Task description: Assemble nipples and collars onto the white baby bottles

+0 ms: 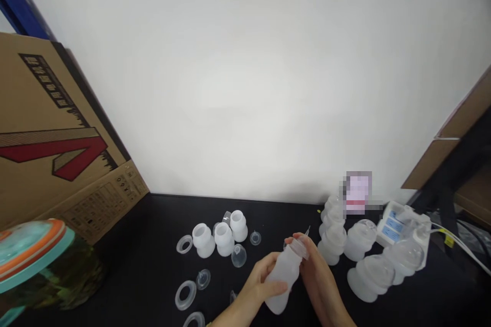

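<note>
The bottle (283,275) is between the two hands, above the near part of the counter (134,260), and the relation that matters is its slant: the long axis runs from the rounded base, near and to the left, up to the collar (299,248), far and to the right. The left hand (263,282) has its grip clamped on the body, thumb across the near side, so it is the closer one to the base. The right hand (311,261) is nearer the neck, its grip curled round the collar from the right and far side; how firmly it presses, I cannot tell. A thin clear tip (308,231) points out beyond the collar, roughly in line with the axis. White cups (203,241) stand apart to the left, capped bottles (370,277) to the right.
</note>
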`<action>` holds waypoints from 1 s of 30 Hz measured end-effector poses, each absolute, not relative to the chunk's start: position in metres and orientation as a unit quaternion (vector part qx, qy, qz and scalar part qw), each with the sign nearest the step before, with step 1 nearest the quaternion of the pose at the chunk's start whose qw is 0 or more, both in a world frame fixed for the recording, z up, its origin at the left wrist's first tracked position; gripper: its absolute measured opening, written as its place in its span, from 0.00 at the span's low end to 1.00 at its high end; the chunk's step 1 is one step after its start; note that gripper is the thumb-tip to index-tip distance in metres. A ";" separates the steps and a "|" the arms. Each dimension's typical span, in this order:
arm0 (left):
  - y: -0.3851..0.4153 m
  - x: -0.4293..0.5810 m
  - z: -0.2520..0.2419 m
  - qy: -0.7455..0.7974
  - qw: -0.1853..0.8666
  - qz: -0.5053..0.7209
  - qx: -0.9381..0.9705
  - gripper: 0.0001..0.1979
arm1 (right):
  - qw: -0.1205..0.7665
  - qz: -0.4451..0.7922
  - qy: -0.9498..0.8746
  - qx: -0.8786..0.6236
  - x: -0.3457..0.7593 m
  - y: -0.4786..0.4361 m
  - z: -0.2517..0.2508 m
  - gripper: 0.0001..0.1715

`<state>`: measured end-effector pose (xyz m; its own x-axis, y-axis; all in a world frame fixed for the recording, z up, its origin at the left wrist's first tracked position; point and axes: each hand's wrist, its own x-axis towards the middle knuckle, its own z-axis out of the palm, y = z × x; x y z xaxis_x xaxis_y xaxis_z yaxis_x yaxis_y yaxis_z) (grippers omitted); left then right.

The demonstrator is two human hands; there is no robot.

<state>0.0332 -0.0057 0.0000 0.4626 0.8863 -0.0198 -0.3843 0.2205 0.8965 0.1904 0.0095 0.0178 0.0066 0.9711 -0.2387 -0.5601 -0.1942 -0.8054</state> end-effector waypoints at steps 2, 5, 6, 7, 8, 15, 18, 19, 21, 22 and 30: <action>-0.008 0.035 0.002 0.284 0.733 0.430 0.445 0.26 | 0.566 0.657 -0.269 -0.418 0.188 0.006 0.018 0.28; -0.012 0.038 0.006 0.300 0.729 0.426 0.443 0.26 | 0.553 0.661 -0.281 -0.422 0.186 0.003 0.014 0.29; -0.013 0.039 0.008 0.306 0.727 0.425 0.444 0.26 | 0.552 0.662 -0.282 -0.422 0.186 0.002 0.013 0.28; -0.014 0.039 0.010 0.310 0.725 0.425 0.446 0.27 | 0.551 0.663 -0.282 -0.422 0.185 0.001 0.012 0.28; -0.015 0.040 0.011 0.312 0.724 0.423 0.446 0.27 | 0.550 0.663 -0.281 -0.422 0.185 0.001 0.011 0.28; -0.015 0.040 0.002 0.319 0.744 0.412 0.418 0.27 | 0.540 0.656 -0.289 -0.440 0.182 0.002 0.010 0.33; -0.014 0.040 -0.004 0.319 0.750 0.418 0.402 0.28 | 0.542 0.660 -0.289 -0.433 0.181 0.003 0.009 0.33; -0.014 0.040 -0.005 0.319 0.751 0.419 0.398 0.28 | 0.541 0.665 -0.287 -0.428 0.181 0.003 0.008 0.33; -0.014 0.040 -0.005 0.319 0.752 0.422 0.394 0.27 | 0.537 0.677 -0.281 -0.417 0.181 0.003 0.008 0.32; -0.015 0.041 -0.006 0.319 0.751 0.424 0.393 0.26 | 0.536 0.683 -0.277 -0.413 0.180 0.003 0.008 0.32; -0.017 0.044 -0.011 0.316 0.743 0.445 0.388 0.24 | 0.537 0.682 -0.293 -0.401 0.179 -0.001 0.006 0.31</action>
